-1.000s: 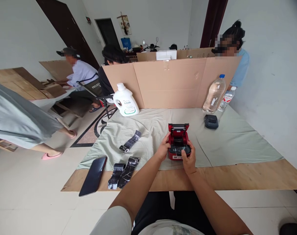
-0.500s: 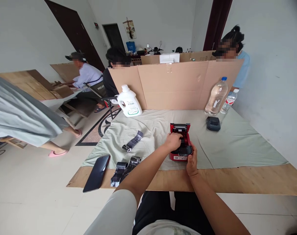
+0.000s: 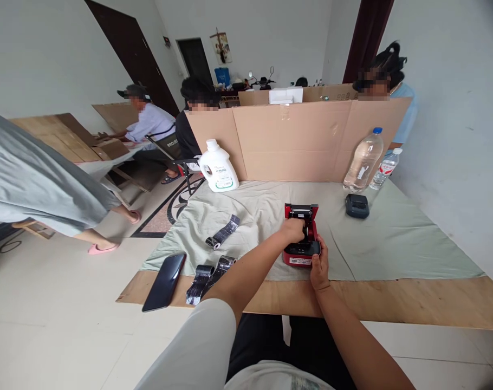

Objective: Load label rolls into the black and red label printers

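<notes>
A small red label printer (image 3: 301,235) sits on the pale green cloth (image 3: 384,238) with its lid tipped open toward the far side. My left hand (image 3: 293,229) reaches into the open compartment, fingers curled over something dark inside; what it touches is hidden. My right hand (image 3: 318,266) grips the printer's near right corner and steadies it. Three dark patterned rolls lie to the left: one partly unrolled (image 3: 222,232) on the cloth, two more (image 3: 209,271) by the wooden table edge.
A black phone (image 3: 164,274) lies at the near left corner. A white detergent jug (image 3: 217,166), two water bottles (image 3: 362,159) and a small black device (image 3: 356,206) stand before a cardboard screen (image 3: 295,141). Several people sit behind it; a person in grey passes on the left.
My left hand moved from the printer's left side into its open compartment. My right hand slid to the near right corner. The view shifted slightly right.
</notes>
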A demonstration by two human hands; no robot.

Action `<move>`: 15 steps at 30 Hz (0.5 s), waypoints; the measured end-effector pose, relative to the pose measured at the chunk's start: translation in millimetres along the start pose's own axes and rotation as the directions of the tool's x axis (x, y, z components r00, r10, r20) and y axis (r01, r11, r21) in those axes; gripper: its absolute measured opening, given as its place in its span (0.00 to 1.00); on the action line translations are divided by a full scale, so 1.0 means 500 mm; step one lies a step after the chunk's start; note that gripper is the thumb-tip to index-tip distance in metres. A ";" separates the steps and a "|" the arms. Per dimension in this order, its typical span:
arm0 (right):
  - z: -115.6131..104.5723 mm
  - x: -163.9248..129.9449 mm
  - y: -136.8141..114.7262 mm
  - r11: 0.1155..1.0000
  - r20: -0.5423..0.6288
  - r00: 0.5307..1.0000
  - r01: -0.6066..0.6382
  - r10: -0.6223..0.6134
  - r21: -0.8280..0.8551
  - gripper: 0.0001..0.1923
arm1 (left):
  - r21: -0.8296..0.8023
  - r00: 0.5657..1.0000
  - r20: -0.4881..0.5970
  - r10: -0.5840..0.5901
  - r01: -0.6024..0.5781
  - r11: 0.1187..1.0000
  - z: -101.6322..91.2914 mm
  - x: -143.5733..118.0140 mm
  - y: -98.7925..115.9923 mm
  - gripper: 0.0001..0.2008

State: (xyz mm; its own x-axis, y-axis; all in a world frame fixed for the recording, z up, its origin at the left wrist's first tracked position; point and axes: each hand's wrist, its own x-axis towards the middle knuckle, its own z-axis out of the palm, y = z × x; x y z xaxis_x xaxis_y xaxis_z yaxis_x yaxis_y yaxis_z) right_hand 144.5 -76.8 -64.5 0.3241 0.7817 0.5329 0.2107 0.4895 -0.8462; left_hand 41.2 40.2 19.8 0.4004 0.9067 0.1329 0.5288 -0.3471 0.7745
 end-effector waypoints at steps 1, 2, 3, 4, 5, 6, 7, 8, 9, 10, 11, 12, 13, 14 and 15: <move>0.000 0.000 0.000 1.000 0.003 1.000 0.000 0.000 0.006 0.30 | -0.055 1.000 0.023 0.020 -0.019 0.998 -0.020 -0.014 0.005 0.13; -0.001 0.000 -0.001 1.000 0.004 1.000 0.000 0.000 0.014 0.30 | -0.117 0.997 0.067 0.035 -0.027 0.993 -0.045 -0.029 0.011 0.14; -0.001 -0.001 -0.001 1.000 0.004 1.000 -0.003 0.003 0.021 0.30 | -0.182 0.990 0.132 0.047 -0.023 0.983 -0.075 -0.046 0.016 0.15; -0.002 -0.001 -0.002 1.000 0.003 1.000 -0.007 0.007 0.026 0.30 | -0.264 0.975 0.214 0.062 -0.003 0.964 -0.112 -0.065 0.019 0.16; -0.002 -0.001 -0.003 1.000 0.002 1.000 -0.013 0.013 0.028 0.29 | -0.356 0.952 0.296 0.074 0.038 0.934 -0.154 -0.086 0.018 0.16; -0.002 -0.002 -0.004 0.999 0.003 1.000 -0.018 0.018 0.028 0.29 | -0.422 0.923 0.377 0.074 0.100 0.901 -0.201 -0.107 0.014 0.17; -0.002 -0.002 -0.005 0.999 0.005 1.000 -0.024 0.024 0.025 0.29 | -0.437 0.891 0.451 0.048 0.173 0.883 -0.251 -0.130 0.005 0.18; -0.002 -0.002 -0.005 0.999 0.006 1.000 -0.029 0.029 0.021 0.29 | -0.413 0.867 0.499 -0.011 0.249 0.876 -0.303 -0.154 -0.008 0.19; -0.001 -0.002 -0.005 0.999 0.005 0.999 -0.032 0.032 0.017 0.29 | -0.364 0.851 0.517 -0.091 0.315 0.876 -0.354 -0.177 -0.026 0.19; -0.001 -0.002 -0.005 0.999 0.002 0.999 -0.033 0.033 0.014 0.29 | -0.286 0.829 0.526 -0.188 0.381 0.879 -0.402 -0.200 -0.048 0.20; 0.000 -0.001 -0.005 0.999 -0.004 1.000 -0.031 0.031 0.012 0.29 | -0.160 0.781 0.543 -0.308 0.457 0.875 -0.446 -0.222 -0.073 0.19; 0.001 -0.001 -0.005 1.000 -0.012 0.999 -0.029 0.029 0.007 0.29 | -0.024 0.731 0.522 -0.440 0.529 0.849 -0.483 -0.242 -0.100 0.18; 0.001 -0.001 -0.004 1.000 -0.020 0.999 -0.027 0.027 0.000 0.29 | 0.098 0.679 0.477 -0.557 0.589 0.802 -0.512 -0.260 -0.127 0.18; 0.001 0.000 -0.004 1.000 -0.025 0.999 -0.026 0.026 -0.010 0.29 | 0.206 0.640 0.412 -0.649 0.629 0.750 -0.533 -0.275 -0.153 0.17; 0.002 0.000 -0.004 0.999 -0.028 0.999 -0.026 0.026 -0.020 0.29 | 0.301 0.618 0.341 -0.709 0.642 0.705 -0.546 -0.289 -0.178 0.16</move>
State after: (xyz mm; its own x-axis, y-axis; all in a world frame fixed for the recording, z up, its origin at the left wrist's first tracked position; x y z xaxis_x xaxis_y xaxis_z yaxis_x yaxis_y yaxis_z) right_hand 143.3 -77.6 -62.6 0.3552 0.7828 0.5110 0.2210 0.4609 -0.8595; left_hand -267.7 5.7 100.3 0.1279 0.7242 -0.6776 0.8552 0.2654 0.4451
